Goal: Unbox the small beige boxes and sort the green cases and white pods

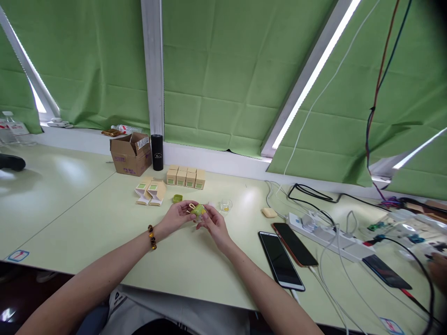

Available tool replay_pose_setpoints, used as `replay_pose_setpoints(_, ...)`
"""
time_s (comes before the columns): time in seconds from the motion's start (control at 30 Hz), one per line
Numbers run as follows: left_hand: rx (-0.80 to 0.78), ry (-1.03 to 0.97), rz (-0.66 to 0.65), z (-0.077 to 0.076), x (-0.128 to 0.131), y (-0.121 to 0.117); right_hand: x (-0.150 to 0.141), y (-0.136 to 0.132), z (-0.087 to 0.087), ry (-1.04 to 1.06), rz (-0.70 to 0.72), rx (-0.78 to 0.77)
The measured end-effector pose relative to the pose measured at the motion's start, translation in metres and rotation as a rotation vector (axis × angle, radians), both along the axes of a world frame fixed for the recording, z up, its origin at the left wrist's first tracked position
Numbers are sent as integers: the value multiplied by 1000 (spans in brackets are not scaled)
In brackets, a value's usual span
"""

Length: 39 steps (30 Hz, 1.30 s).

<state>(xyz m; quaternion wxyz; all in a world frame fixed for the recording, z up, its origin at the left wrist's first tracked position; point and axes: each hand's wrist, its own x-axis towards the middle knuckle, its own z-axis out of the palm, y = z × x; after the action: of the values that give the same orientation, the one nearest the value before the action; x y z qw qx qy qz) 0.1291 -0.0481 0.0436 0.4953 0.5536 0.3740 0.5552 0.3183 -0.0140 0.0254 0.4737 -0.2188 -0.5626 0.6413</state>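
Between both hands, above the table, is a small green-and-clear case (198, 211) with a pale loop on its top left. My left hand (178, 215), with a beaded bracelet at the wrist, pinches its left side. The fingers of my right hand (213, 224) close on its right side, where a bit of yellow shows. Just beyond the left fingers lies a small green square tray (177, 198). A clear plastic cup (226, 205) with something yellow in it stands beyond my right hand. Two opened carton boxes (156, 191) lie farther left.
Several small closed cartons (185, 177) stand in a row at the back, near a black tumbler (157, 152) and a cardboard box (130, 156). To the right are phones (281, 260), a white power strip (328, 239), loose cables and a beige block (269, 212).
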Motion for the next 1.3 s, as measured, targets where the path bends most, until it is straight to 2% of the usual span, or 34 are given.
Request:
replay_pose_setpoints(0.17, 30, 37, 13, 2, 2, -4, 0, -1, -3, 10, -48, 31)
replay_pose_setpoints(0.43, 21, 170, 236, -8, 2, 2, -6, 1, -12, -143, -111, 80)
replay_pose_setpoints(0.53, 34, 124, 335, -8, 3, 4, -7, 1, -12, -187, -145, 79)
replay_pose_setpoints(0.67, -17, -78, 425, -5, -3, 7, -2, 1, -8, -137, -146, 88)
replay_pose_setpoints(0.83, -122, -291, 379, -6, -12, 12, 8, 3, 1, 0, -105, 97)
replay_pose_setpoints(1.03, -179, -322, 303, -11, -11, 13, 22, 19, 13, 102, -96, 27)
replay_pose_setpoints(1.23, -195, -321, 329, -9, -11, 12, 51, 47, 26, 175, -230, -58)
replay_pose_setpoints(1.3, -192, -319, 332, -9, -11, 12, 63, 61, 27, 166, -318, -31)
